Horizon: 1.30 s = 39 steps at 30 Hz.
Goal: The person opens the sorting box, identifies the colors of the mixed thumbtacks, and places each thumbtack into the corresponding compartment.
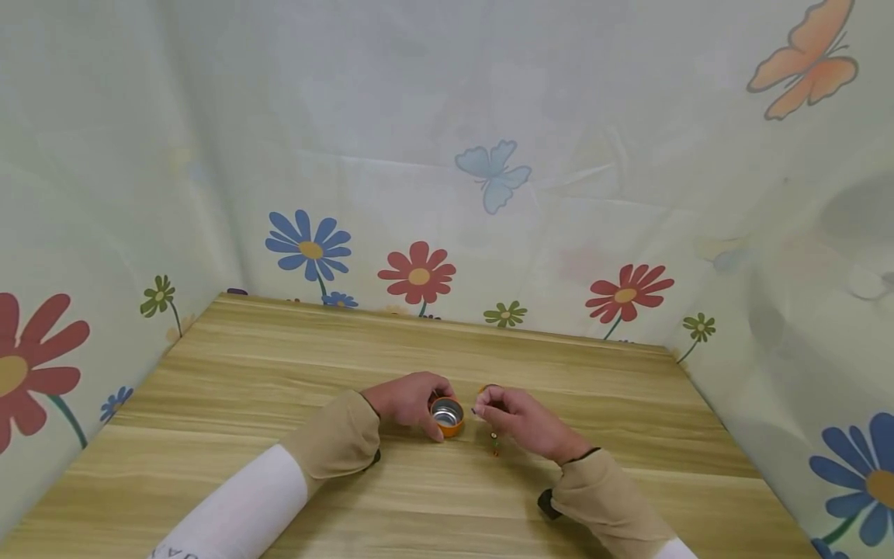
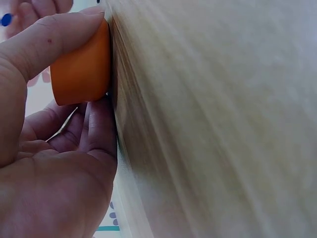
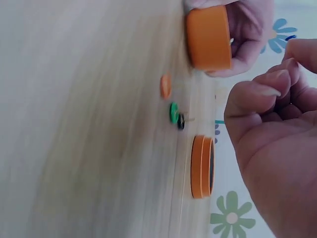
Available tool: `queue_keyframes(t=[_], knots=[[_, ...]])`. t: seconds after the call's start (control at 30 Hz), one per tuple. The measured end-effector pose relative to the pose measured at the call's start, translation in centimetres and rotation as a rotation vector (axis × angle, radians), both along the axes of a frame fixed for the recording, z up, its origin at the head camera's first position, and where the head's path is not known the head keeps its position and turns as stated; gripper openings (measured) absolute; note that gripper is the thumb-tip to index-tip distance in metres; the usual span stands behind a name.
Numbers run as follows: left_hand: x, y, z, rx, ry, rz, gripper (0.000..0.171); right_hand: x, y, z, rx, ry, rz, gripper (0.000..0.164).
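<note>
While the L hand (image 1: 412,400) grips the orange tin (image 2: 81,74) abt midway btwn the tabletop's (image 1: 279,349) L & R edges, I see the R hand (image 1: 531,423) on my feed w/ a small blue piece (image 3: 291,37) pinched at its fingertips, near the tin. Orange lid (image 3: 202,166) sits closer to the far edge, partly behind the R hand; small orange (image 3: 165,86), green (image 3: 173,112) & black pcs (image 3: 181,121) lie nearby.
</note>
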<state>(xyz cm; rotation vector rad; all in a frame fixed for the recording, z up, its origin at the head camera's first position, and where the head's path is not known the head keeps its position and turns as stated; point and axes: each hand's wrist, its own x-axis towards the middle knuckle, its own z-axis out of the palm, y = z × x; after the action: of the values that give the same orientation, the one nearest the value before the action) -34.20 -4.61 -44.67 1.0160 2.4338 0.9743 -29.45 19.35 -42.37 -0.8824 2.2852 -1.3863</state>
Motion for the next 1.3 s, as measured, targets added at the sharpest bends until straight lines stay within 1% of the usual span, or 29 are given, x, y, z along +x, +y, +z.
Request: queue_keyframes(t=[0.1, 0.2, 0.33, 0.43, 0.53, 0.7, 0.93, 1.07, 1.3], knots=[[0.0, 0.0, -0.1, 0.000, 0.012, -0.004, 0.049, 0.1, -0.1, 0.2, -0.105, -0.091, 0.001, 0.016], [0.2, 0.0, 0.0, 0.004, 0.013, -0.001, 0.049, 0.1, -0.2, 0.3, -0.244, -0.194, 0.025, 0.018], [0.6, 0.1, 0.4, 0.005, 0.018, 0.005, 0.048, 0.0, -0.3, 0.2, -0.440, -0.328, 0.106, 0.020], [0.8, 0.1, 0.8, -0.003, 0.023, 0.012, 0.047, 0.1, -0.4, 0.4, -0.557, -0.380, 0.184, 0.022], [0.9, 0.2, 0.9, 0.005, 0.016, 0.017, 0.047, 0.3, -0.6, 0.8, -0.641, -0.414, 0.241, 0.025], [0.8, 0.2, 0.8, 0.040, -0.008, 0.008, 0.047, 0.5, -0.9, 1.2, -0.744, -0.489, 0.309, 0.028], [0.4, 0.2, 0.3, 0.034, -0.024, 0.012, 0.049, 0.7, -1.3, 1.1, -0.867, -0.575, 0.435, 0.033], [0.3, 0.2, 0.2, 0.022, -0.027, 0.025, 0.049, 0.7, -1.6, 1.0, -0.899, -0.594, 0.488, 0.030], [0.4, 0.1, 0.3, 0.022, -0.018, 0.022, 0.048, 0.9, -2.0, 1.0, -0.932, -0.612, 0.518, 0.026]])
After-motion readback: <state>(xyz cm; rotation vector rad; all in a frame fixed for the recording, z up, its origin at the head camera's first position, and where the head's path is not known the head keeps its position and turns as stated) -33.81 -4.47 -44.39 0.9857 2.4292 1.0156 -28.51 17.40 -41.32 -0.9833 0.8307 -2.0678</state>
